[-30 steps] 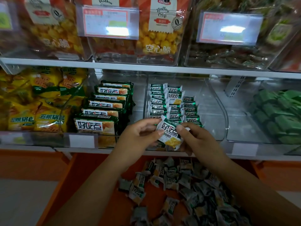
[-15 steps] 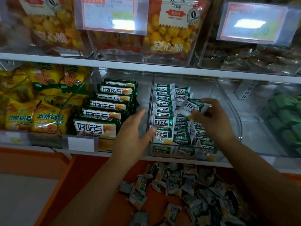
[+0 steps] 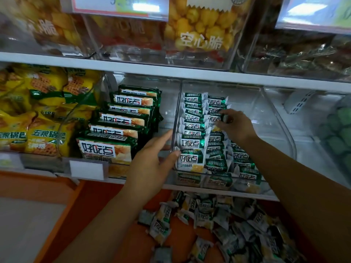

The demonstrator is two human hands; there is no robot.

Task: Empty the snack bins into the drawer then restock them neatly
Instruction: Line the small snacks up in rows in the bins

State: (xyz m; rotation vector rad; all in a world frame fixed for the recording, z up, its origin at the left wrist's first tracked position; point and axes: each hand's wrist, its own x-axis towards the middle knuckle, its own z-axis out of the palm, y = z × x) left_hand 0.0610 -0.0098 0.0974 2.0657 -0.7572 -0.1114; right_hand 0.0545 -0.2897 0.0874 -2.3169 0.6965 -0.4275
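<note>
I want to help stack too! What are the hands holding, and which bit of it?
The right hand pinches a small snack packet by its right end. The left hand holds nothing; its straight fingers rest against the bin's left wall.

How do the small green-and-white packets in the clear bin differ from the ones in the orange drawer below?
The bin packets stand in tidy rows, labels facing front; the drawer packets lie in a loose heap at all angles. The right hand pinches one bin packet; no hand touches the drawer packets. Both wear the same green-and-white wrapper.
</note>
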